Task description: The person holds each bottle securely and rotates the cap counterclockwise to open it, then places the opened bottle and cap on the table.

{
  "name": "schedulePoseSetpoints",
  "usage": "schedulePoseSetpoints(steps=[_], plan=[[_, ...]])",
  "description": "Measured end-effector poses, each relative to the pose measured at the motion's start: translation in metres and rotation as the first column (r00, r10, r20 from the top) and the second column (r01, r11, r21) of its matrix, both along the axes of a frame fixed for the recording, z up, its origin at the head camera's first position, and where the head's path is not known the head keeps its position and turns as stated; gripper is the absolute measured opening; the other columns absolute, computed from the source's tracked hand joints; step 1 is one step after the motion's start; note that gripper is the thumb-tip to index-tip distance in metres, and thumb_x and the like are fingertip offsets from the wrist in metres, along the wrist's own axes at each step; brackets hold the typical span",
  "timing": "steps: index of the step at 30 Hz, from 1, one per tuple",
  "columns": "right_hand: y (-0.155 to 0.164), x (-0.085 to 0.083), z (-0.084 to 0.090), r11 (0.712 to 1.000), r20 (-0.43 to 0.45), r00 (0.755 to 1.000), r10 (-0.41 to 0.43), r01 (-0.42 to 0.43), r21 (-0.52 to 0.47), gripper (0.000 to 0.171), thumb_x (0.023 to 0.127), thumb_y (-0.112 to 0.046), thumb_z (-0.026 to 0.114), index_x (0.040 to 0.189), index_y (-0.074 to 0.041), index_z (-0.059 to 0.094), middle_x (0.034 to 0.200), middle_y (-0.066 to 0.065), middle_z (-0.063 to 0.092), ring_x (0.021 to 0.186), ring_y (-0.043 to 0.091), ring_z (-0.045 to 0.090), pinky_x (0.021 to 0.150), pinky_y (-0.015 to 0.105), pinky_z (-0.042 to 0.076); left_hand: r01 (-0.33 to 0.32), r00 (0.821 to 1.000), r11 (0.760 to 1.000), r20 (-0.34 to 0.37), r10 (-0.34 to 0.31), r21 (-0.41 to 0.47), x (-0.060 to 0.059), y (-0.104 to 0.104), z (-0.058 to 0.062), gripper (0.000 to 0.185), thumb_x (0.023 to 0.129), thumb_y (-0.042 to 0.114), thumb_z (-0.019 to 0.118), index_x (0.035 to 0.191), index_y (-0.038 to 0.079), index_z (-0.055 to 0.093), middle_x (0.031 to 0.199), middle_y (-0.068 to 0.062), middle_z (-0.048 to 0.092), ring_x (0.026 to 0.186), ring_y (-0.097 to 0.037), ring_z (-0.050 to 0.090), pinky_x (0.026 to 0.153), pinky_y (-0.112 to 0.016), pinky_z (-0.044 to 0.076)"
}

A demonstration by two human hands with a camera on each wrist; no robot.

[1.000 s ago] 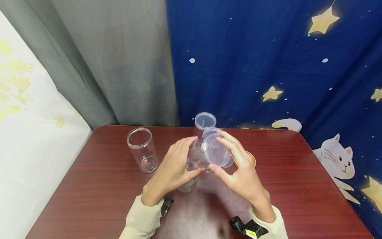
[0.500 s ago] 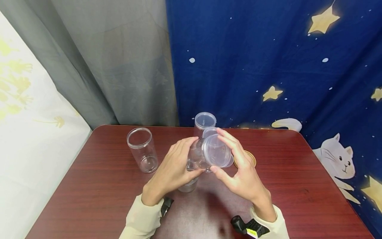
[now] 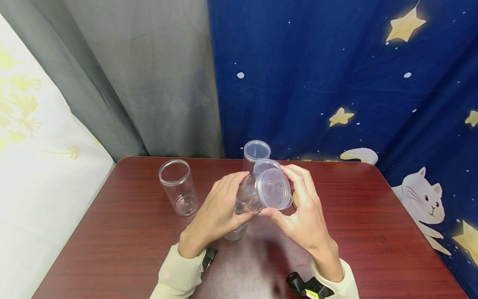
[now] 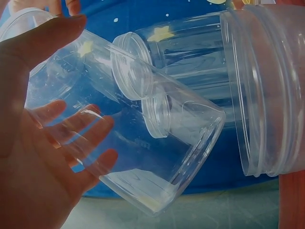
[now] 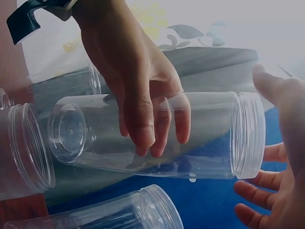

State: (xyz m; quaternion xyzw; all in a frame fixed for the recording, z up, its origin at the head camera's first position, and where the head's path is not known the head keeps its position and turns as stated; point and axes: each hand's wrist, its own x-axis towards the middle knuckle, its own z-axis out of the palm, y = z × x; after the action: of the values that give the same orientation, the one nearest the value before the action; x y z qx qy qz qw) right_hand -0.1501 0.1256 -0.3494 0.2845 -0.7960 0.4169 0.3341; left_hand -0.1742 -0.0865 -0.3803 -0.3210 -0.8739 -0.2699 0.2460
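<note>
**Inspector:** Position of the held jar point(image 3: 249, 198)?

**Assistant:** Lifted above the middle of the table point(image 3: 373, 232), lying nearly on its side, capped end toward the person's right. The open jar point(image 3: 178, 187) stands upright on the table well to the left of the held jar. A lidded jar point(image 3: 255, 154) stands just behind it, and another jar point(image 3: 236, 232) sits beneath it, mostly hidden.

**Inspector:** Hands?

**Assistant:** Close together, one at each end. The left hand point(image 3: 218, 207) wraps the jar's body, fingers curled over the top and thumb beneath. The right hand point(image 3: 304, 216) curls its fingertips and thumb around the rim of the clear lid point(image 3: 274, 189) on the mouth.

**Inspector:** Is the lid fully seated?

**Assistant:** Cannot tell; the right wrist view shows it sitting over the threads, nothing more.

**Inspector:** Recommendation for turning it?

**Assistant:** In my judgement, the left hand should hold the body firmly without squeezing, since thin clear plastic may flex. The right hand should keep the lid square to the mouth, with fingers evenly spaced on the rim.
</note>
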Motion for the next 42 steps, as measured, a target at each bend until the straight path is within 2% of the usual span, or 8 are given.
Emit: schedulePoseSetpoints(steps=[5, 9, 14, 17, 25, 35, 42], plan=[[-0.0011, -0.0005, -0.0012, 0.997, -0.001, 0.998, -0.056, 0.056, 0.05, 0.085, 0.081, -0.068, 0.065, 0.135, -0.003, 0.056, 0.131, 0.012, 0.055, 0.116, 0.025, 0.056, 0.095, 0.025, 0.043, -0.003, 1.0, 1.0, -0.007, 0.003, -0.004, 0.0003, 0.0001, -0.0004, 0.087, 0.071, 0.037, 0.088, 0.14, 0.005, 0.045, 0.132, -0.007, 0.055, 0.12, -0.023, 0.053, 0.101, -0.044, 0.043], [0.0, -0.0004, -0.0021, 0.996, 0.009, 0.998, -0.058, 0.058, 0.062, 0.082, 0.082, -0.065, 0.067, 0.137, -0.005, 0.054, 0.131, 0.01, 0.058, 0.118, 0.024, 0.055, 0.093, 0.027, 0.044, -0.007, 1.0, 1.0, -0.012, 0.007, -0.008, 0.0005, 0.0001, -0.0003, 0.087, 0.071, 0.036, 0.088, 0.14, 0.006, 0.045, 0.132, -0.007, 0.055, 0.12, -0.023, 0.053, 0.101, -0.043, 0.043], [0.0027, -0.0001, -0.0021, 0.996, 0.041, 0.999, -0.021, 0.017, 0.088, 0.079, 0.08, -0.05, 0.079, 0.141, -0.008, 0.051, 0.135, 0.009, 0.056, 0.118, 0.022, 0.058, 0.094, 0.023, 0.045, -0.003, 1.0, 1.0, -0.017, 0.003, -0.006, 0.0003, -0.0001, 0.0006, 0.087, 0.071, 0.037, 0.088, 0.14, 0.006, 0.045, 0.132, -0.007, 0.056, 0.119, -0.023, 0.053, 0.101, -0.043, 0.043], [0.0032, -0.0001, -0.0017, 0.995, 0.049, 0.999, 0.001, -0.006, 0.098, 0.077, 0.08, -0.044, 0.08, 0.14, -0.006, 0.051, 0.137, 0.01, 0.055, 0.121, 0.022, 0.057, 0.097, 0.021, 0.043, 0.001, 1.0, 1.0, -0.022, -0.001, -0.001, -0.0001, -0.0004, 0.0007, 0.087, 0.07, 0.037, 0.089, 0.139, 0.005, 0.046, 0.132, -0.008, 0.056, 0.119, -0.024, 0.053, 0.101, -0.044, 0.044], [0.0019, -0.0016, -0.0002, 0.994, 0.012, 0.997, 0.078, -0.079, 0.076, 0.074, 0.089, -0.055, 0.066, 0.141, -0.005, 0.05, 0.14, 0.011, 0.053, 0.123, 0.024, 0.056, 0.101, 0.019, 0.041, 0.002, 1.0, 1.0, -0.023, -0.002, 0.005, -0.0007, -0.0018, 0.0011, 0.089, 0.068, 0.033, 0.091, 0.139, 0.005, 0.046, 0.133, -0.009, 0.056, 0.12, -0.024, 0.054, 0.101, -0.045, 0.044], [0.002, -0.0019, 0.0023, 0.992, -0.017, 0.994, 0.109, -0.108, 0.065, 0.073, 0.089, -0.052, 0.066, 0.141, -0.004, 0.05, 0.139, 0.015, 0.054, 0.123, 0.025, 0.057, 0.099, 0.021, 0.043, 0.002, 1.0, 1.0, -0.016, -0.002, 0.006, -0.0008, -0.0021, 0.0007, 0.09, 0.067, 0.033, 0.091, 0.139, 0.005, 0.046, 0.133, -0.008, 0.056, 0.12, -0.024, 0.054, 0.102, -0.044, 0.044], [0.0019, -0.0021, 0.0023, 0.99, -0.023, 0.99, 0.138, -0.137, 0.034, 0.073, 0.089, -0.05, 0.068, 0.139, 0.0, 0.051, 0.139, 0.016, 0.053, 0.122, 0.027, 0.057, 0.102, 0.02, 0.043, 0.004, 1.0, 1.0, -0.005, -0.004, 0.006, -0.0007, -0.0024, 0.0004, 0.09, 0.068, 0.032, 0.091, 0.14, 0.005, 0.045, 0.133, -0.008, 0.055, 0.121, -0.023, 0.053, 0.103, -0.043, 0.043]])
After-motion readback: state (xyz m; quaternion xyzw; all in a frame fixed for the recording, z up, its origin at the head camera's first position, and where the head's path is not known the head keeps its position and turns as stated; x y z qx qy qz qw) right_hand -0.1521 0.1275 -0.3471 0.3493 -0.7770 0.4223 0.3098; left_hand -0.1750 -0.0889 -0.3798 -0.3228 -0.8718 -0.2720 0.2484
